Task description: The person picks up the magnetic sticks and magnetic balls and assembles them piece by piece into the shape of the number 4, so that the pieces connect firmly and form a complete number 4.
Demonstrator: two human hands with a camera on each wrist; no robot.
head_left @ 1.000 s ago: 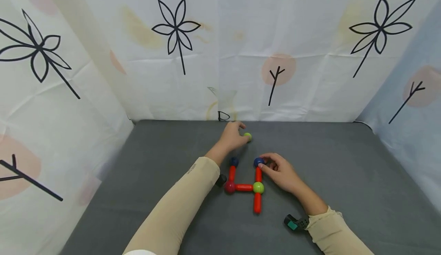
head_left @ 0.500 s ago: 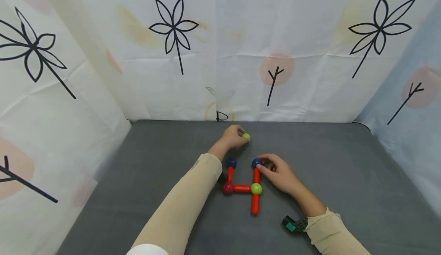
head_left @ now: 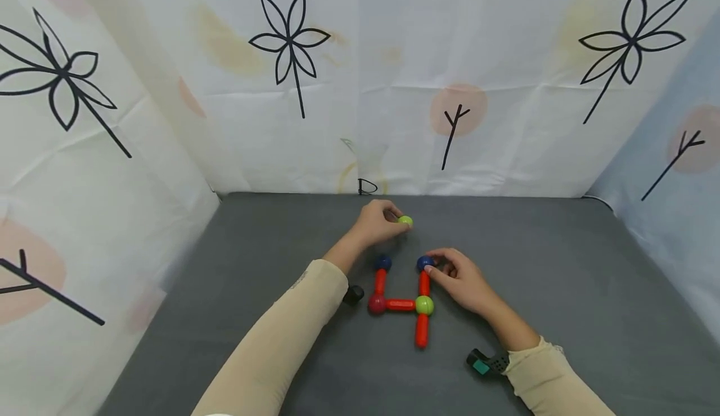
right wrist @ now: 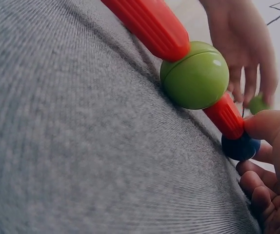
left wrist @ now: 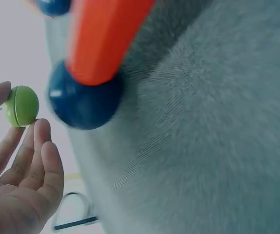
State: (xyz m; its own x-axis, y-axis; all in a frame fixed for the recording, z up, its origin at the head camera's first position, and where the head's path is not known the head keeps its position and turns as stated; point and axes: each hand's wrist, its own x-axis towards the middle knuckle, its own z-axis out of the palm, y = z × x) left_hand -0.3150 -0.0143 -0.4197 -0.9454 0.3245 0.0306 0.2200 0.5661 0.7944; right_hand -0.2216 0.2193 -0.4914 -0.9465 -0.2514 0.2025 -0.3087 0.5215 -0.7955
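Observation:
Between thumb and fingertips, my left hand (head_left: 375,223) pinches a loose light-green ball (left wrist: 23,106) beyond the built piece. My right hand (head_left: 462,282) holds a dark blue ball (right wrist: 240,147) at the far end of a red rod (head_left: 424,283). That rod joins a green ball (head_left: 424,305), from which another red rod (head_left: 421,331) points toward me. A crosswise red rod (head_left: 400,305) links it to a dark red ball (head_left: 377,304). From there a red rod (head_left: 380,282) runs away from me to a second blue ball (head_left: 383,262).
The pieces lie on a dark grey cloth-covered table (head_left: 281,228). A white patterned curtain (head_left: 382,91) stands along its back and sides. A black wrist device (head_left: 488,362) sits on my right wrist, and another (head_left: 353,295) on my left.
My left fingers have come down onto the loose green ball, closing it against the thumb. The right hand stays on its blue ball, and the joined rods look the same.

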